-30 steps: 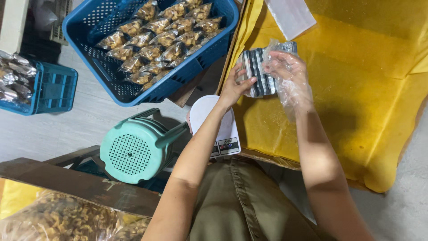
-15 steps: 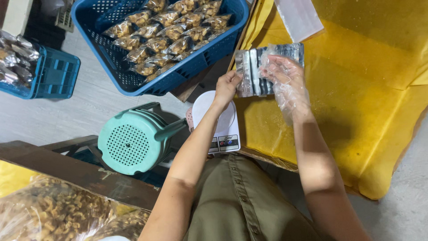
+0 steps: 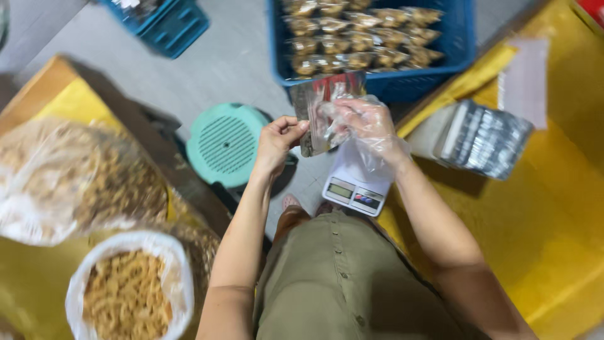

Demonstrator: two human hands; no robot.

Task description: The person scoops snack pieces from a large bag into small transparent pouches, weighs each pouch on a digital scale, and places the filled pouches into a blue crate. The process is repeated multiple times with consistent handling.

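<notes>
A clear pouch with a red top [image 3: 324,110] sits at upper centre; filled snack packets [image 3: 358,31] fill the top; a striped pouch stack [image 3: 483,138] lies right.

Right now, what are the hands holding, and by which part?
An empty clear pouch: left hand pinches its left edge, gloved right hand grips the right side.

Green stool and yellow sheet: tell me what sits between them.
In the head view, between the green stool and the yellow sheet sits a small white scale, with both hands above it holding a clear pouch.
</notes>
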